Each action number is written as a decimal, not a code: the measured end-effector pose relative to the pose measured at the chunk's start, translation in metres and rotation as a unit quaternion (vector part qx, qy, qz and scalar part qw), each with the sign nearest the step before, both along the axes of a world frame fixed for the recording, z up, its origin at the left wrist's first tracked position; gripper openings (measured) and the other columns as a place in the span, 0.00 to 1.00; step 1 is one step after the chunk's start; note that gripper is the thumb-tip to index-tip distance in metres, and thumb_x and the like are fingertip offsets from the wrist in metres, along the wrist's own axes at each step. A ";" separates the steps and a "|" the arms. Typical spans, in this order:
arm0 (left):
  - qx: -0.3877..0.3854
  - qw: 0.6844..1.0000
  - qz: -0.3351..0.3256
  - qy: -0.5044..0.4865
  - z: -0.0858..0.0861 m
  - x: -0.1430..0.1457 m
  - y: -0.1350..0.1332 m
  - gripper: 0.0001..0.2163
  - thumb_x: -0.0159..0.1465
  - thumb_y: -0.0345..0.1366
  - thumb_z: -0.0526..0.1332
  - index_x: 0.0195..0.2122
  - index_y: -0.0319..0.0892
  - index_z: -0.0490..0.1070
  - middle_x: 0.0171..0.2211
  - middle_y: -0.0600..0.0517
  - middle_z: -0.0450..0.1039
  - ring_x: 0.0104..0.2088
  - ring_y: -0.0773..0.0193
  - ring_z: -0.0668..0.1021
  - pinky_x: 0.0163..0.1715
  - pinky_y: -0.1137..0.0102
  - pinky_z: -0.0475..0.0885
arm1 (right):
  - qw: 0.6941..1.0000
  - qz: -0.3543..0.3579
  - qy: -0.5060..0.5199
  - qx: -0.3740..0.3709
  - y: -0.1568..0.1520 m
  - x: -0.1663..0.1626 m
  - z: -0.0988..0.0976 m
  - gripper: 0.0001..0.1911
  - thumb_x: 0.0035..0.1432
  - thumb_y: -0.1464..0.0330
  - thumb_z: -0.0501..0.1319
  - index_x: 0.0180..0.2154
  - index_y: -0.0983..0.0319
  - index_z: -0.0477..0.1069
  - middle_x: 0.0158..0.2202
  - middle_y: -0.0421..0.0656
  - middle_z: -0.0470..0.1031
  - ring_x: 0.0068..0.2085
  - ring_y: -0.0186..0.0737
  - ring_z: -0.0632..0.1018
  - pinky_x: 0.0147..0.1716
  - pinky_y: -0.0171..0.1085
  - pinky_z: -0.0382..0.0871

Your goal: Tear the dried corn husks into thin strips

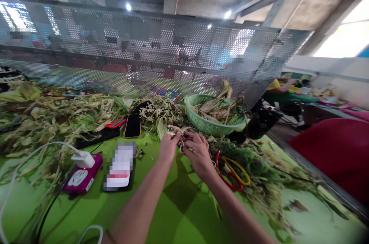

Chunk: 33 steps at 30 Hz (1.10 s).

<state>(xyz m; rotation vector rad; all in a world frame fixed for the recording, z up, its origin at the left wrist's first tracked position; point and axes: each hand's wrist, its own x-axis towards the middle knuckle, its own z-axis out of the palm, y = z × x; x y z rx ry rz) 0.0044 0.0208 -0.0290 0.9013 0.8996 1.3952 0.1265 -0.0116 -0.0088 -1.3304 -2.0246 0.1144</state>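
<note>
Both of my hands meet over the green table (178,205), near its middle. My left hand (169,145) pinches a pale, dried piece of plant (174,128) that looks like husk. Fingers of my right hand (196,151) close on the lower part of the same piece, by a short stem. The fingertips partly cover it. Just behind the hands stands a light green plastic basket (198,124) with dried leaves (215,111) in it. Pliers or scissors with red and yellow handles (235,171) lie to the right of my right hand.
Heaps of dried plant strips (52,121) cover the left side; green fibres (245,155) lie right. A phone (133,125), a second phone (121,165), a purple power strip (83,178) with a white charger (83,158) and cables sit left. A perforated metal screen (144,55) rises behind.
</note>
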 end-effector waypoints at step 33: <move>0.099 0.964 -0.196 0.150 0.017 -0.012 -0.014 0.18 0.59 0.49 0.60 0.43 0.41 0.75 0.35 0.50 0.75 0.36 0.61 0.71 0.39 0.70 0.64 | 0.923 0.068 0.336 -0.175 0.015 0.032 0.010 0.16 0.54 0.55 0.60 0.28 0.61 0.73 0.26 0.40 0.72 0.30 0.38 0.71 0.31 0.35 0.64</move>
